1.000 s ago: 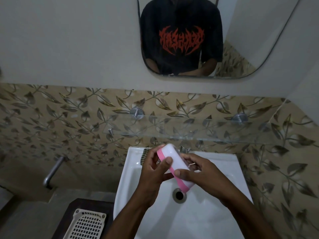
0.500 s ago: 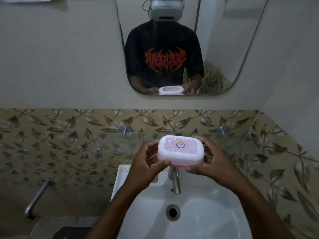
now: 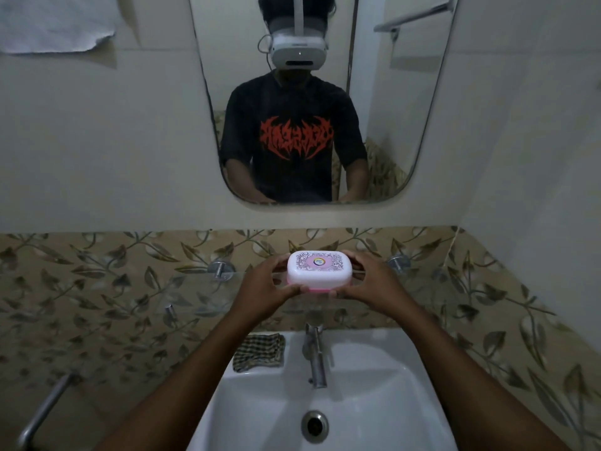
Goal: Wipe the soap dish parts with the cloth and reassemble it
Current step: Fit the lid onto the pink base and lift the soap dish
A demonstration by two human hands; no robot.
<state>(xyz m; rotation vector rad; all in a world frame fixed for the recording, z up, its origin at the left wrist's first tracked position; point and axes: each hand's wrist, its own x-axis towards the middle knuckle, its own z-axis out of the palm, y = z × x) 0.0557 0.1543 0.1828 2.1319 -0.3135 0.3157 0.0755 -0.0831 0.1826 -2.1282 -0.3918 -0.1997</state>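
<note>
The closed soap dish (image 3: 319,270) has a white patterned lid over a pink base. It sits level at the glass shelf (image 3: 195,284) on the tiled wall. My left hand (image 3: 265,289) grips its left end and my right hand (image 3: 369,284) grips its right end. Whether the dish rests on the shelf or hovers just above it, I cannot tell. A checkered cloth (image 3: 259,352) lies crumpled on the back left rim of the sink.
The white sink (image 3: 374,415) lies below, with a metal tap (image 3: 316,356) at its back and a drain (image 3: 314,426) in the basin. A mirror (image 3: 318,99) hangs above. A metal pipe (image 3: 42,415) sticks out at lower left.
Both hands turned the tilted soap dish level and carried it up and away from the basin to the glass shelf. The view rose toward the mirror.
</note>
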